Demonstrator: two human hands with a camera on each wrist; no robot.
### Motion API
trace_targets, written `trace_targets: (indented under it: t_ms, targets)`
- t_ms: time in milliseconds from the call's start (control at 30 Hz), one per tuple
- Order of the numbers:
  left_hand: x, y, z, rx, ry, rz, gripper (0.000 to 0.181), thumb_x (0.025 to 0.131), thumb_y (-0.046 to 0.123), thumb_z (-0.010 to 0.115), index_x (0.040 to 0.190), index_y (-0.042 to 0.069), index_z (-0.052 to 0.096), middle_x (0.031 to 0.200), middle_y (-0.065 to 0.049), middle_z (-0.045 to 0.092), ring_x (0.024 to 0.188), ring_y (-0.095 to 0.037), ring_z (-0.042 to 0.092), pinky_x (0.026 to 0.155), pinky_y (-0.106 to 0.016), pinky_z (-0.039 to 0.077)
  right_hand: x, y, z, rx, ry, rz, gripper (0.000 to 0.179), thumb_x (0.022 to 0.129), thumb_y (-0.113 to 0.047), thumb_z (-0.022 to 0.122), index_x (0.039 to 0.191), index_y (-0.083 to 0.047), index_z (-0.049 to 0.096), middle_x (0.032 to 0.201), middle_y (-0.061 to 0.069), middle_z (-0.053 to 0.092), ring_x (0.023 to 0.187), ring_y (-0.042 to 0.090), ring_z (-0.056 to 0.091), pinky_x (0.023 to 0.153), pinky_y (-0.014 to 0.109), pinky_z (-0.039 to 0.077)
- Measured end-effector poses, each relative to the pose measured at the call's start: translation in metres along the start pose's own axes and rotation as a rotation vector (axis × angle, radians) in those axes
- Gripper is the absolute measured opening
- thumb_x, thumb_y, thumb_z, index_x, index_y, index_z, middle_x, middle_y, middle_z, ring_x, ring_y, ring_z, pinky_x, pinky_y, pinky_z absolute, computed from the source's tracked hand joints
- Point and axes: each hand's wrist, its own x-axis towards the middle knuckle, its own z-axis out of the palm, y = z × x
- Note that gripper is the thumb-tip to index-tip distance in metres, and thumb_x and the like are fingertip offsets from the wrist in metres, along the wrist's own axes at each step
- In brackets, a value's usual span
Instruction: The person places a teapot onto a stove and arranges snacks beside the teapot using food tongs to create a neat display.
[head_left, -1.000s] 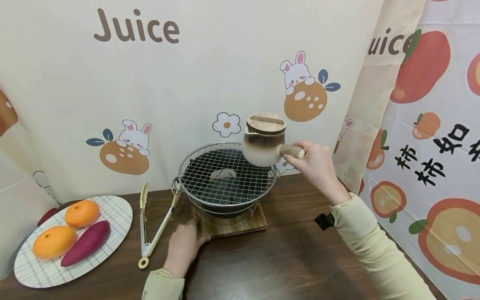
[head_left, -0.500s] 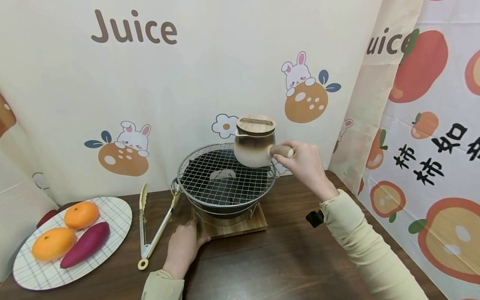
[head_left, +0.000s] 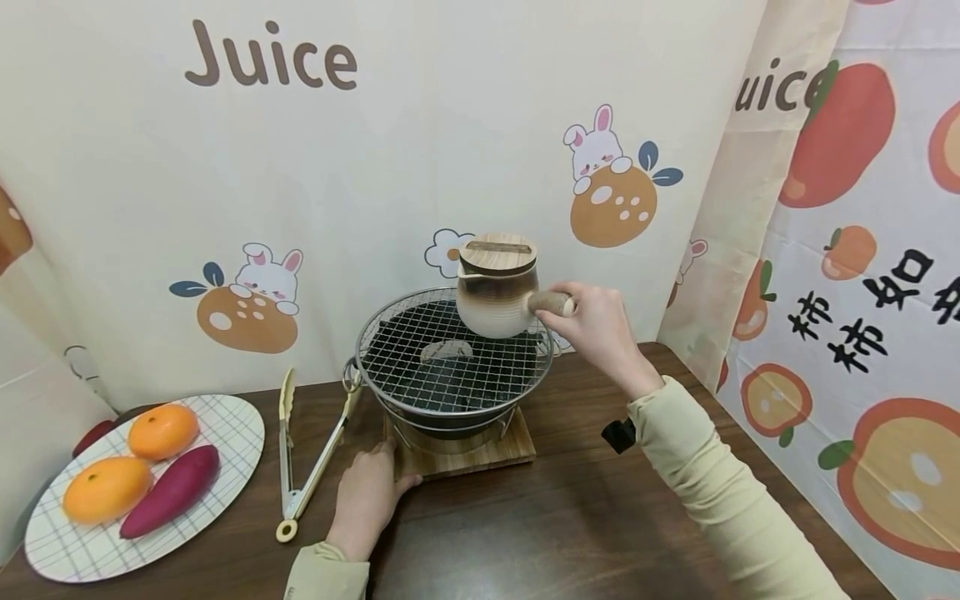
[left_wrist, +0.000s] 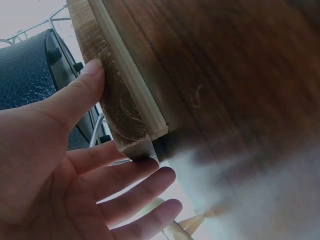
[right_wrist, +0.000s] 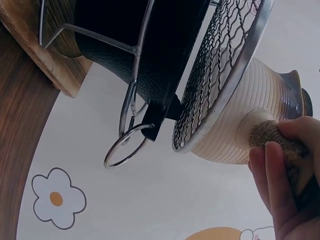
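My right hand (head_left: 600, 325) grips the twine-wrapped side handle (right_wrist: 274, 140) of a cream-and-brown ribbed teapot (head_left: 495, 304), topped by a wooden lid (head_left: 498, 253). The teapot is over the back right of a round wire grill mesh (head_left: 450, 375); whether its base touches the mesh I cannot tell. Beneath the mesh is a black charcoal stove (right_wrist: 120, 55) on a square wooden board (head_left: 480, 454). At the board's front left corner, my left hand (head_left: 367, 496) holds it, thumb (left_wrist: 90, 75) against the front edge and index finger by the adjoining side.
Left of the stove lie spread tongs (head_left: 296, 492) with cream tips. A checked oval plate (head_left: 82, 554) at far left bears two oranges (head_left: 108, 490) and a purple sweet potato (head_left: 172, 493). A printed cloth (head_left: 412, 150) hangs behind the table (head_left: 570, 517).
My right hand has carried the teapot to the left and slightly down, farther over the mesh. The left hand stays at the board's corner.
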Motion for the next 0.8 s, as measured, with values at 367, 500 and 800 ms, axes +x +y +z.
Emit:
trace_targets:
  t_ms: [367,500,800]
  targets:
    - [0.0,0.001,0.0,0.001,-0.004,-0.002,0.068,0.072,0.037,0.083,0.121,-0.006,0.063,0.114,-0.026,0.07,0.09,-0.045,0.067,0.069,-0.053,0.054,0.006,0.0,0.004,0.027,-0.037,-0.008,0.032,0.085,-0.027,0.074,0.109,-0.006,0.073,0.09,0.016,0.075,0.066,0.025,0.064,0.055,0.031,0.046]
    - [0.001,0.0,0.0,0.001,-0.003,-0.004,0.068,0.072,0.037,0.083,0.12,-0.006,0.063,0.112,-0.026,0.07,0.088,-0.045,0.067,0.067,-0.052,0.054,0.01,0.005,0.005,0.046,-0.055,-0.029,0.03,0.084,-0.025,0.074,0.108,-0.006,0.073,0.086,0.016,0.075,0.062,0.022,0.062,0.052,0.026,0.044]
    - [0.001,0.001,0.0,0.003,-0.006,-0.008,0.067,0.073,0.036,0.083,0.121,-0.006,0.063,0.114,-0.026,0.07,0.09,-0.045,0.066,0.069,-0.053,0.054,0.018,0.014,0.002,0.106,-0.131,-0.036,0.033,0.084,-0.022,0.075,0.112,-0.004,0.071,0.081,0.015,0.073,0.053,0.013,0.058,0.049,0.024,0.045]
